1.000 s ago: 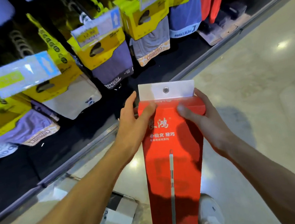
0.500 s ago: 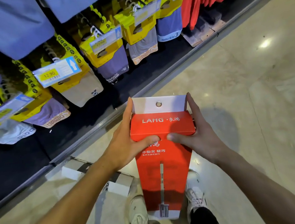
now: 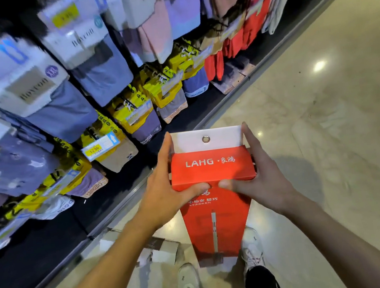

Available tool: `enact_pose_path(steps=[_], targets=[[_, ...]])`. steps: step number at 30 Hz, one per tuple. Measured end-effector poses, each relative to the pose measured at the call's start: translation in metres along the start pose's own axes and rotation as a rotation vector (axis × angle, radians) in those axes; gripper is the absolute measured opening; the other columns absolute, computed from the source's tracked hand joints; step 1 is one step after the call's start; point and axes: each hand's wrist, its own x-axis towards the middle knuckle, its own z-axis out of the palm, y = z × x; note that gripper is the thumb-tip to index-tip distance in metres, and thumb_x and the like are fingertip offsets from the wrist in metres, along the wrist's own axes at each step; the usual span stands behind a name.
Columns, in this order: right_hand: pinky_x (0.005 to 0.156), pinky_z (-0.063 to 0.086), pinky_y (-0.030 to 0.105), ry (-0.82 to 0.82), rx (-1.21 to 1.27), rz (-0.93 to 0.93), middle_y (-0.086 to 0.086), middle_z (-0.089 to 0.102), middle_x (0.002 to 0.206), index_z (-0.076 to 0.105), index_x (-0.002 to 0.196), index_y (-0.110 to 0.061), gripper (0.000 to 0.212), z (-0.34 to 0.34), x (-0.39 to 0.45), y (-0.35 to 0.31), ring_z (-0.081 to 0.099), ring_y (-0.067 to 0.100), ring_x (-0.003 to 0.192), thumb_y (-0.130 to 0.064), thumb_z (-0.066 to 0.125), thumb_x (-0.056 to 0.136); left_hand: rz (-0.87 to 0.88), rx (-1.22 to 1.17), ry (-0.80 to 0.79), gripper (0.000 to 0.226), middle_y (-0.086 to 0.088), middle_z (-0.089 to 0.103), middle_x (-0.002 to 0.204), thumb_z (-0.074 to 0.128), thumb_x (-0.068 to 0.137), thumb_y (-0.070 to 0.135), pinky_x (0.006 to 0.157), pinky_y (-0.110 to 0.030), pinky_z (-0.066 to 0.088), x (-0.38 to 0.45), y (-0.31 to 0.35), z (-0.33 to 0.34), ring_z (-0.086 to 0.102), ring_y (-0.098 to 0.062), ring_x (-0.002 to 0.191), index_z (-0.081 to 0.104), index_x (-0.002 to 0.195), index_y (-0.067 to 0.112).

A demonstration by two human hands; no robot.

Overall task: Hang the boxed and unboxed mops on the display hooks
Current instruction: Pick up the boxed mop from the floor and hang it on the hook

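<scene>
Both hands, left [image 3: 166, 194] and right [image 3: 260, 183], clamp the red box [image 3: 216, 212] at its top, thumbs meeting in front, the eyelet tab [image 3: 206, 139] now risen above them, ready for a hook, none yet near

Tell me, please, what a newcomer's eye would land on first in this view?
First, the red box at centre, held upright over the floor by the left hand and right hand, thumbs meeting on its front. Its white tab with a metal eyelet stands above the top. On the left hang rows of yellow packs and grey garments, blurred.
</scene>
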Motion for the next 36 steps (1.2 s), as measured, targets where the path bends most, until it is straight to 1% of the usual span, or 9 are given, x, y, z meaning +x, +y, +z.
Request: enact_pose_path(steps=[5, 8, 11, 14, 19, 24, 27, 31, 36], targets=[[0.11, 0.048, 0.043, 0.08, -0.016, -0.149, -0.022, 0.052, 0.144, 0.006, 0.143, -0.077, 0.116, -0.059, -0.01, -0.094, 0.052, 0.002, 0.132, -0.064, 0.086, 0.059, 0.104, 0.025, 0.013, 0.126, 0.042, 0.061, 0.12, 0.086, 0.055, 0.07, 0.094, -0.021, 0.056, 0.01, 0.114, -0.028, 0.065, 0.01, 0.112, 0.006, 0.152, 0.07], [0.112, 0.047, 0.046, 0.13, -0.043, -0.207, -0.017, 0.052, 0.147, 0.005, 0.147, -0.073, 0.124, -0.097, -0.016, -0.147, 0.053, 0.005, 0.134, -0.077, 0.085, 0.052, 0.187, 0.031, 0.042, 0.123, 0.039, 0.061, 0.127, 0.087, 0.056, 0.069, 0.097, -0.025, 0.055, 0.011, 0.183, -0.038, 0.063, 0.01, 0.117, 0.011, 0.152, 0.069], [0.116, 0.043, 0.045, 0.155, 0.001, -0.272, -0.017, 0.045, 0.152, 0.006, 0.152, -0.066, 0.129, -0.135, -0.021, -0.192, 0.048, 0.003, 0.139, -0.08, 0.084, 0.05, 0.236, -0.005, 0.108, 0.122, 0.023, 0.067, 0.126, 0.095, 0.055, 0.06, 0.086, -0.016, 0.055, 0.009, 0.25, -0.04, 0.067, 0.009, 0.109, 0.019, 0.151, 0.068], [0.116, 0.043, 0.046, 0.187, -0.004, -0.342, -0.011, 0.047, 0.152, 0.007, 0.154, -0.062, 0.13, -0.175, -0.027, -0.232, 0.049, 0.008, 0.139, -0.077, 0.085, 0.051, 0.276, -0.014, 0.131, 0.124, 0.027, 0.071, 0.116, 0.098, 0.056, 0.048, 0.081, -0.009, 0.053, 0.012, 0.312, -0.038, 0.068, 0.009, 0.104, 0.02, 0.153, 0.062], [0.112, 0.045, 0.052, 0.201, 0.015, -0.404, -0.003, 0.051, 0.148, 0.005, 0.153, -0.066, 0.132, -0.249, -0.034, -0.282, 0.052, 0.016, 0.137, -0.081, 0.085, 0.048, 0.344, 0.008, 0.146, 0.125, 0.017, 0.069, 0.129, 0.094, 0.049, 0.064, 0.102, -0.046, 0.056, 0.022, 0.406, -0.025, 0.067, -0.008, 0.12, 0.021, 0.15, 0.07], [0.108, 0.05, 0.044, 0.236, 0.023, -0.504, -0.011, 0.053, 0.147, 0.01, 0.147, -0.073, 0.123, -0.32, -0.048, -0.317, 0.057, 0.006, 0.13, -0.074, 0.088, 0.051, 0.424, 0.025, 0.154, 0.123, 0.034, 0.067, 0.112, 0.1, 0.056, 0.051, 0.102, -0.039, 0.055, 0.033, 0.481, 0.007, 0.065, 0.0, 0.115, 0.023, 0.151, 0.068], [0.101, 0.053, 0.029, 0.285, 0.023, -0.556, -0.014, 0.057, 0.138, 0.016, 0.131, -0.085, 0.109, -0.355, -0.057, -0.33, 0.061, -0.001, 0.121, -0.062, 0.088, 0.053, 0.466, 0.004, 0.129, 0.122, 0.031, 0.07, 0.114, 0.095, 0.056, 0.047, 0.104, -0.038, 0.054, 0.042, 0.514, 0.029, 0.068, -0.001, 0.113, 0.024, 0.154, 0.062], [0.092, 0.053, 0.016, 0.335, 0.018, -0.558, -0.016, 0.06, 0.133, 0.02, 0.13, -0.084, 0.105, -0.397, -0.062, -0.339, 0.063, -0.006, 0.114, -0.058, 0.087, 0.053, 0.507, -0.019, 0.103, 0.118, 0.027, 0.07, 0.11, 0.096, 0.056, 0.055, 0.099, -0.034, 0.055, 0.061, 0.545, 0.055, 0.069, -0.004, 0.11, 0.024, 0.15, 0.068], [0.1, 0.053, 0.025, 0.438, 0.028, -0.535, -0.013, 0.059, 0.136, 0.022, 0.145, -0.07, 0.115, -0.438, -0.061, -0.332, 0.063, 0.0, 0.12, -0.06, 0.088, 0.052, 0.553, -0.103, 0.003, 0.119, 0.016, 0.075, 0.108, 0.093, 0.057, 0.039, 0.094, -0.03, 0.059, 0.099, 0.571, 0.091, 0.074, -0.007, 0.104, 0.027, 0.154, 0.057]])
